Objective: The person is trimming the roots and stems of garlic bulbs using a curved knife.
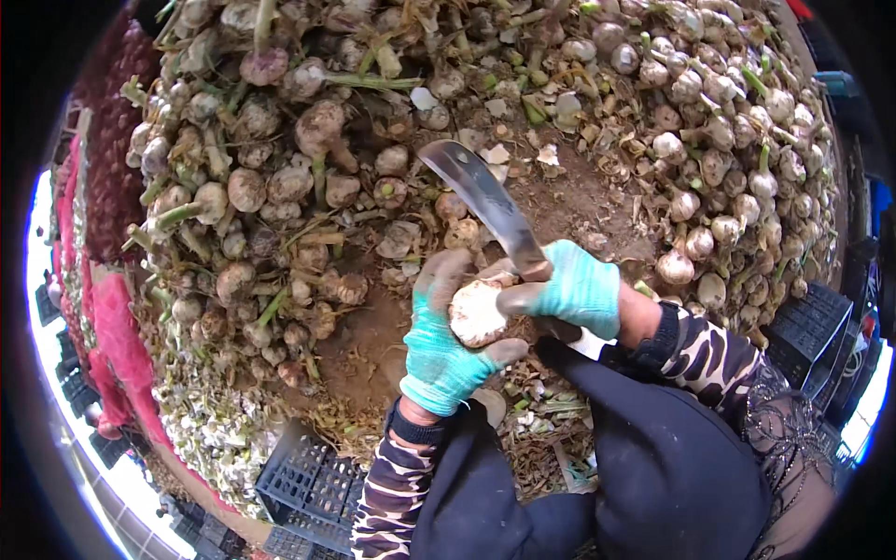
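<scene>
My left hand [448,336], in a turquoise knit glove with dirty fingertips, grips a garlic bulb [478,313] whose pale, trimmed face shows. In a matching glove, my right hand [570,288] holds a curved steel knife [483,196]; its blade points up and to the left, over the heap. The right thumb rests at the bulb's right edge. The lower part of the knife is hidden by the fingers. Beyond both hands lie garlic bulbs with stalks [322,129], some soil-stained.
Another pile of garlic bulbs [714,168] spreads to the right. Bare soil with peelings [595,203] lies between the piles. A black plastic crate [308,483] stands at lower left, another crate [808,336] at right. Pink netting [126,336] runs along the left.
</scene>
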`<state>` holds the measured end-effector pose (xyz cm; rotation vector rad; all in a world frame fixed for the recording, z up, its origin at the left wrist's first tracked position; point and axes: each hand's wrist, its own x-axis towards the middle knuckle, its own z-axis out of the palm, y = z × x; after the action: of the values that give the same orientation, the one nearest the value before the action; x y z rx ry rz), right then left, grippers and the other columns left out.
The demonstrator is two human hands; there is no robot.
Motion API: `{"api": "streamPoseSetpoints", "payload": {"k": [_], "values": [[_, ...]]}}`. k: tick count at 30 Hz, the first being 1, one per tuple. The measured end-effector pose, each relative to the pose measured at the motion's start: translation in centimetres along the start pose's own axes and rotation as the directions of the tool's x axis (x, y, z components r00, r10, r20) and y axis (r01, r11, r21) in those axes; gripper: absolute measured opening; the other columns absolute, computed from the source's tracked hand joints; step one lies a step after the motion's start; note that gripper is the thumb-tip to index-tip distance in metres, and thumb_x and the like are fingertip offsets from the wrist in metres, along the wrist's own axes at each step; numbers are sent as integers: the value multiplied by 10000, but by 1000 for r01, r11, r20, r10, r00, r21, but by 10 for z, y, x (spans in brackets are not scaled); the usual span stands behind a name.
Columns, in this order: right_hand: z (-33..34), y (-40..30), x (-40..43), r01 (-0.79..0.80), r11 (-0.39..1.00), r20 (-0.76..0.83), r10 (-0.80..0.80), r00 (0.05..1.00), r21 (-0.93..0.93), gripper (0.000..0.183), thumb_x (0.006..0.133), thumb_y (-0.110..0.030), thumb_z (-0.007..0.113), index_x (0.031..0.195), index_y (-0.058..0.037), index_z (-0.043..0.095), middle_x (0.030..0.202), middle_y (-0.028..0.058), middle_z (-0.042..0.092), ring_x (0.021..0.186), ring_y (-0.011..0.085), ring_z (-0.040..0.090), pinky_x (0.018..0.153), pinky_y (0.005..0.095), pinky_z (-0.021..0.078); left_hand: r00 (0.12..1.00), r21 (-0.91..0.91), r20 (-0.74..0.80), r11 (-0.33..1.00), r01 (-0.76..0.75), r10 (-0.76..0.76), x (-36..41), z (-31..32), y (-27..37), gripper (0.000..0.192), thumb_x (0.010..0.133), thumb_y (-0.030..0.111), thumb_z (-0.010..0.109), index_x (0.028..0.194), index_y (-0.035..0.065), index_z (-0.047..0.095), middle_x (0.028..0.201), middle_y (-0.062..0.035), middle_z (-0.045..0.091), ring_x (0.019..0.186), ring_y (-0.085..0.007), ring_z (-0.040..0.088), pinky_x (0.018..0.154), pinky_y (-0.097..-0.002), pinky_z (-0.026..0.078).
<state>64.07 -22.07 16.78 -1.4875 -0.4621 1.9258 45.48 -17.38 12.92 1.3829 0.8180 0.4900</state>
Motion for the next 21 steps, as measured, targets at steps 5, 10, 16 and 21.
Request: {"api": "streamPoseSetpoints", "payload": {"k": [5,10,16,21], "values": [[-7,25,8,431,843,-6,-457,889,-323,406,731,-283,704,1077,-100,595,961,33,638,868,91,566,763,259,465,929,-684,56,663,303,-366,4,-4,3,600,759,148,608,1251,-19,308,1036,-128,514,896,-199,568,722,-308,512],[-12,31,14,337,717,-74,-474,877,-610,243,761,-182,621,994,-114,611,917,93,630,831,253,609,677,315,498,831,-278,33,793,542,-556,3,-5,4,387,831,146,537,1155,-30,419,976,-131,572,817,-179,584,704,-272,491],[-51,65,39,212,364,27,-452,892,-907,240,687,-58,555,923,-103,554,792,100,574,755,280,583,585,365,475,878,-391,2,808,441,-479,3,7,27,192,796,15,541,970,-64,545,694,-87,598,567,-121,551,503,-230,446],[-86,77,28,87,573,-379,-640,668,-815,130,791,-85,548,913,-81,594,874,94,607,768,237,594,636,331,487,918,-504,-102,816,285,-384,21,12,41,430,838,106,545,1200,-67,389,1026,-153,564,828,-188,580,742,-293,480]]}}
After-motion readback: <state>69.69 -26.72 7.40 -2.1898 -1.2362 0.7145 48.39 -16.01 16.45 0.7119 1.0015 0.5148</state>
